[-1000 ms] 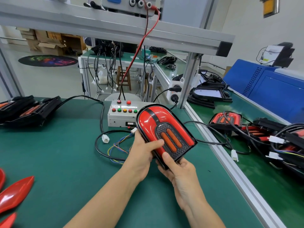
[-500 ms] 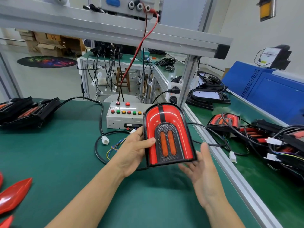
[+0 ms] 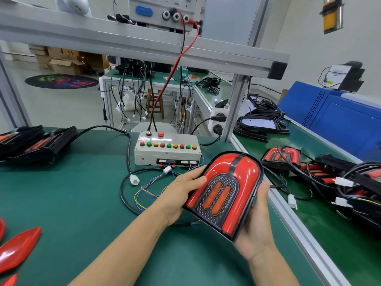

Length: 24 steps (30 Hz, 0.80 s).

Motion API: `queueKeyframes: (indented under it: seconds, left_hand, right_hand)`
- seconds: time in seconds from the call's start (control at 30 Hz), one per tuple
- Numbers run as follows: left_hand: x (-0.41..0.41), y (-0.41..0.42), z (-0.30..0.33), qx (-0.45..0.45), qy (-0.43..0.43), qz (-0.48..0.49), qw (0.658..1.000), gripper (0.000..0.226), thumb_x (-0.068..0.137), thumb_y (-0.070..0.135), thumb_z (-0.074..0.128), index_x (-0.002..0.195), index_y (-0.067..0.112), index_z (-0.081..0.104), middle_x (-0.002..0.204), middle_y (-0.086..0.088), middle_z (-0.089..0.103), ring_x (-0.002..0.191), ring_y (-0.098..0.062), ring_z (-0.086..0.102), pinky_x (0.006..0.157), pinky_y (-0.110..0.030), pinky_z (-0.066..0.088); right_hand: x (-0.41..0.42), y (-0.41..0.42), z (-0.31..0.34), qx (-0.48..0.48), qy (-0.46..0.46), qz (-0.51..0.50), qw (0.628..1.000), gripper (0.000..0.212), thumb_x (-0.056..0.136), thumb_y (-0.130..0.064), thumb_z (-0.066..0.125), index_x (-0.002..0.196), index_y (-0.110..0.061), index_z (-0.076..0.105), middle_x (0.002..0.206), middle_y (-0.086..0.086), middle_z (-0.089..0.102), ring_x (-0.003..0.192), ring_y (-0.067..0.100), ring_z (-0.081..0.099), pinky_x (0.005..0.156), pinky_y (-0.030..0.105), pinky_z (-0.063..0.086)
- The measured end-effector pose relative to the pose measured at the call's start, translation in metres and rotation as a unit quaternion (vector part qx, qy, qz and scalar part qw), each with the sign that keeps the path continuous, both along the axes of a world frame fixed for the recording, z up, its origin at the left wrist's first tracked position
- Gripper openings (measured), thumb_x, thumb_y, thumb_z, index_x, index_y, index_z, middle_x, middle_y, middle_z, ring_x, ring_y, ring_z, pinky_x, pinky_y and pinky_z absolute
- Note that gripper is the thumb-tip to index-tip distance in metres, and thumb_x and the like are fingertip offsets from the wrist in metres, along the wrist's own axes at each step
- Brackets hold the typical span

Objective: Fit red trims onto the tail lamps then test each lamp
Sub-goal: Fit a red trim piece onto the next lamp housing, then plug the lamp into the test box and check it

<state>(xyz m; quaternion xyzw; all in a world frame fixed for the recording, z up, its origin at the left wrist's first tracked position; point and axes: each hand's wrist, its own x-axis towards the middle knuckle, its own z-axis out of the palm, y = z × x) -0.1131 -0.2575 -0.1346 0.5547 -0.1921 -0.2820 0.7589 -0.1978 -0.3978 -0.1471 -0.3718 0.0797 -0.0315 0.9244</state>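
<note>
A green workbench [image 3: 82, 203] fills the lower frame. Right of centre, a red tail lamp [image 3: 224, 193] is held above it: the left hand [image 3: 181, 195] grips its left edge, thumb on the face, and the right hand [image 3: 255, 230] cradles its lower right side. The grey test box [image 3: 167, 150] sits behind; loose red trims [image 3: 18, 248] lie lower left.

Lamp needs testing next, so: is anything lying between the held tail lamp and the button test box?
Only loose wiring: the white connector and coloured wires lie on the mat between the tail lamp and test box. Nothing solid blocks it.
</note>
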Motion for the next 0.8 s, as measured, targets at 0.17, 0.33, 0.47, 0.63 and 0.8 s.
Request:
queueKeyframes:
  seconds: [0.17,0.33,0.47,0.63,0.8]
  left_hand:
    - [0.004,-0.005,0.004,0.042,-0.033,-0.016,0.998,0.038,0.099,0.014,0.044,0.103,0.041,0.070,0.109,0.004,0.072,0.092,-0.012,0.070,0.070,-0.021,0.055]
    - [0.005,-0.009,0.000,0.052,-0.044,-0.041,0.997,0.038,0.099,0.019,0.044,0.100,0.046,0.071,0.110,0.006,0.071,0.093,-0.010,0.068,0.078,-0.023,0.055]
    - [0.017,-0.006,-0.004,0.145,-0.204,0.131,0.959,0.026,0.098,0.025,0.049,0.120,0.031,0.061,0.119,0.016,0.057,0.115,-0.005,0.052,0.094,-0.012,0.037]
    - [0.065,0.050,-0.011,0.355,-0.232,0.391,0.817,0.030,0.093,0.009,0.049,0.116,0.016,0.067,0.109,-0.004,0.068,0.096,-0.019,0.061,0.082,-0.026,0.047]
    - [0.093,0.072,-0.032,0.577,-0.276,0.270,0.720,0.037,0.093,0.012,0.046,0.127,0.019,0.061,0.127,-0.009,0.060,0.121,-0.031,0.044,0.098,-0.040,0.041]
  right_hand:
    - [-0.003,-0.002,0.003,0.014,-0.034,0.022,0.999,0.093,0.060,-0.070,0.077,0.127,-0.008,0.062,0.137,0.019,0.056,0.125,0.035,0.055,0.094,0.051,0.051]
    - [0.000,-0.003,0.001,-0.006,-0.054,0.030,0.998,0.091,0.052,-0.065,0.084,0.122,-0.010,0.066,0.132,0.018,0.060,0.120,0.034,0.059,0.086,0.046,0.055]
    - [0.005,-0.005,0.002,0.008,-0.063,-0.002,0.998,0.086,0.045,-0.066,0.086,0.113,-0.016,0.072,0.127,0.015,0.064,0.114,0.031,0.063,0.082,0.047,0.056]
    - [0.002,-0.013,-0.003,0.048,-0.064,-0.058,0.995,0.063,0.066,-0.066,0.070,0.107,-0.019,0.076,0.122,0.011,0.068,0.109,0.028,0.066,0.079,0.048,0.057]
    - [0.003,-0.013,-0.008,0.067,-0.043,-0.064,0.995,0.067,0.064,-0.068,0.070,0.108,-0.018,0.075,0.125,0.010,0.066,0.111,0.028,0.065,0.081,0.050,0.056]
